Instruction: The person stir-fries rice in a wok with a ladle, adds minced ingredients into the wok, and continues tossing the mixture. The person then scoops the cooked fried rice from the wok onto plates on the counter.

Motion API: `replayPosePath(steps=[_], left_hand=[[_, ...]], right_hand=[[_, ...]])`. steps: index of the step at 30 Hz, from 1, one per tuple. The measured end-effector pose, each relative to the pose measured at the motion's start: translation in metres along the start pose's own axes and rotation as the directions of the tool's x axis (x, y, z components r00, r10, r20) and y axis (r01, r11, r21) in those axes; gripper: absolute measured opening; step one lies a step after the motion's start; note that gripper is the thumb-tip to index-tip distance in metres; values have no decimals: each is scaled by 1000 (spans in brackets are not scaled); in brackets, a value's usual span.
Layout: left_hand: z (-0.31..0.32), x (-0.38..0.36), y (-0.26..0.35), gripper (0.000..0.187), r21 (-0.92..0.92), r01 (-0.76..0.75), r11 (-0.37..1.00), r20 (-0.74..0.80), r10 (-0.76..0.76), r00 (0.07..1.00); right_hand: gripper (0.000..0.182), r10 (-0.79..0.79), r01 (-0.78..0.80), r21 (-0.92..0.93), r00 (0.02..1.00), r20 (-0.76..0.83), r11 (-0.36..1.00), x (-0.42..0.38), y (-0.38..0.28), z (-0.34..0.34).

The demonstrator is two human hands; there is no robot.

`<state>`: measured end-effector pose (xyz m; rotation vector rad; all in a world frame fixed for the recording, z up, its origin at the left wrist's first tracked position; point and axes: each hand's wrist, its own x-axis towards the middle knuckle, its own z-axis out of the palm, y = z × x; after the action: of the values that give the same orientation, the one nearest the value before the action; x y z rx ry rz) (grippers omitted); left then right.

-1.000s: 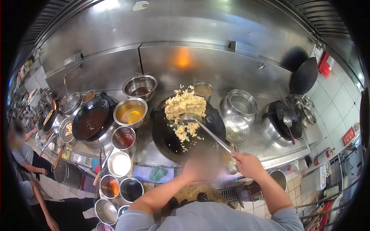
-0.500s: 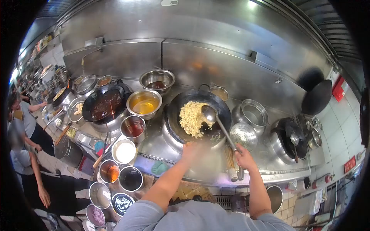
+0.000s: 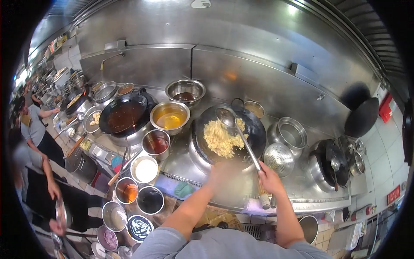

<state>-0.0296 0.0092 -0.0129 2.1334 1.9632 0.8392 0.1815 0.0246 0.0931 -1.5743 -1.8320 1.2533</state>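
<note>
A dark wok (image 3: 254, 129) sits on the burner before me, with yellow fried rice or scrambled egg (image 3: 218, 141) inside. My right hand (image 3: 271, 179) is wrapped round the handle of a long metal ladle (image 3: 226, 117). The ladle's bowl lies at the upper part of the food. My left hand (image 3: 217, 173) is at the wok's near rim, and a blurred patch hides its fingers, so its grip on the rim cannot be made out. A bamboo brush (image 3: 265, 200) lies beneath my right hand.
A perforated skimmer (image 3: 278, 160) and a steel pot (image 3: 292, 132) stand right of the wok. A bowl of yellow oil (image 3: 170, 117) and several sauce pots, one with white contents (image 3: 144, 169), are to the left. Another wok (image 3: 123, 116) holds dark liquid. Co-workers stand far left.
The ladle's bowl has moved up and left across the food, and its handle has shifted with my right hand. The view has shifted slightly. A co-worker at left now holds a round metal object.
</note>
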Motion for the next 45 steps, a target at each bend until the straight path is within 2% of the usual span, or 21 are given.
replayPosePath(steps=[2,4,5,7,10,12,14,17,20,22,24,27,29,30,32,33,36,38,41,43,45], left_hand=[[-16,4,5,36,-38,-18,999,98,22,995],[-25,7,7,37,-108,38,993,144,-22,989],[-32,8,10,37,-90,34,995,189,-16,982],[-31,7,7,37,-75,35,997,242,-16,970],[-16,7,2,39,-161,139,977,230,-100,968],[-36,6,10,39,-163,85,983,240,-44,970],[-39,10,12,39,-125,114,986,276,-76,958],[-27,13,0,39,-42,88,995,270,-73,960],[-27,10,4,38,-19,-19,1000,289,24,957],[-15,9,0,38,-48,61,997,288,-45,957],[3,3,-10,38,-64,48,997,235,-31,971],[14,4,-20,39,-78,79,994,146,-67,987],[18,6,-23,38,-48,63,997,142,-55,988],[22,7,-25,38,-20,39,999,143,-36,989],[32,4,-31,37,-23,10,1000,151,-6,988],[28,2,-26,37,-23,7,1000,135,-4,991],[29,7,-22,37,-53,58,997,141,-50,989],[39,6,-29,36,-25,67,997,96,-64,993],[36,7,-29,37,-37,79,996,136,-73,988],[36,8,-29,35,-59,99,993,167,-88,982],[25,14,-26,31,-141,161,977,207,-130,970]], right_hand=[[41,160,-219,445,973,165,868,-12,15,13],[35,60,-519,812,850,524,266,13,71,30],[29,179,-600,773,799,573,204,33,96,48],[30,208,-386,729,922,327,565,78,124,73],[35,73,-76,67,996,50,995,80,37,39],[36,-5,9,-186,1000,20,982,37,-1,16],[36,173,-192,155,976,131,969,-11,-14,5],[39,155,-499,703,855,495,506,-26,53,19],[39,154,-328,701,941,301,633,41,103,62],[41,126,-156,384,987,102,910,63,72,61],[44,-9,-3,-167,998,-67,986,52,33,41],[45,56,-79,189,991,121,979,-21,18,10],[47,252,-353,599,935,249,719,-66,31,9],[47,245,-350,596,936,253,722,-65,42,13],[48,293,-456,829,881,370,324,-49,82,28],[47,45,-457,825,881,471,333,-23,119,31],[44,205,-219,396,976,80,892,37,64,45],[38,139,-134,230,990,-9,964,38,33,32],[41,146,-171,400,985,90,901,4,33,-2],[40,202,-270,715,962,182,645,-8,59,-8],[38,243,-334,745,942,233,577,19,86,8]])
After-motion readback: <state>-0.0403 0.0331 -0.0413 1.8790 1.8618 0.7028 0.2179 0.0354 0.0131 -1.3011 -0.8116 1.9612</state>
